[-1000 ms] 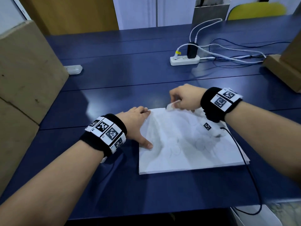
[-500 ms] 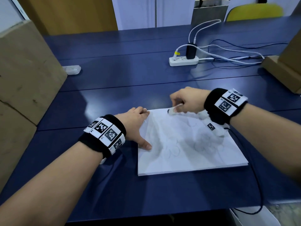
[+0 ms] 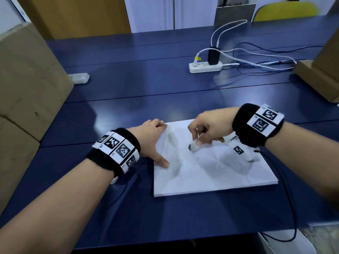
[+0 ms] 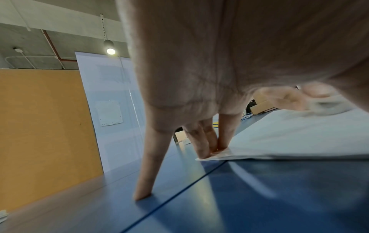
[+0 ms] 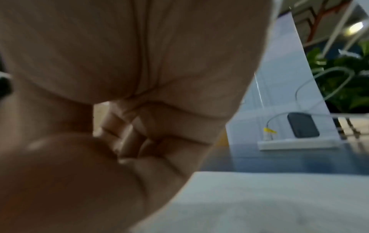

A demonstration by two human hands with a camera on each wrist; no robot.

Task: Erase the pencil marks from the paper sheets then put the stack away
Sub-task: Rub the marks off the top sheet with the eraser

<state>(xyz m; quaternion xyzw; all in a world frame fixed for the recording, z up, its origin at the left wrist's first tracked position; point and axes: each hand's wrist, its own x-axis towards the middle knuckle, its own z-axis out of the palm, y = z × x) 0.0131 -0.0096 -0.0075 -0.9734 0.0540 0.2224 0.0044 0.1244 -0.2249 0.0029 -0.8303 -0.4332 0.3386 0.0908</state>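
White eraser point(image 3: 194, 146), pinched in the right hand point(image 3: 211, 128), has slid nearer from the far edge, rubbing mid-sheet while the flat left hand point(image 3: 153, 138) pins the paper stack point(image 3: 211, 178).

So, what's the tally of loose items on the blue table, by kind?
Paper stack: 1
Eraser: 1
Power strips: 2
Cardboard boxes: 2
Total: 6
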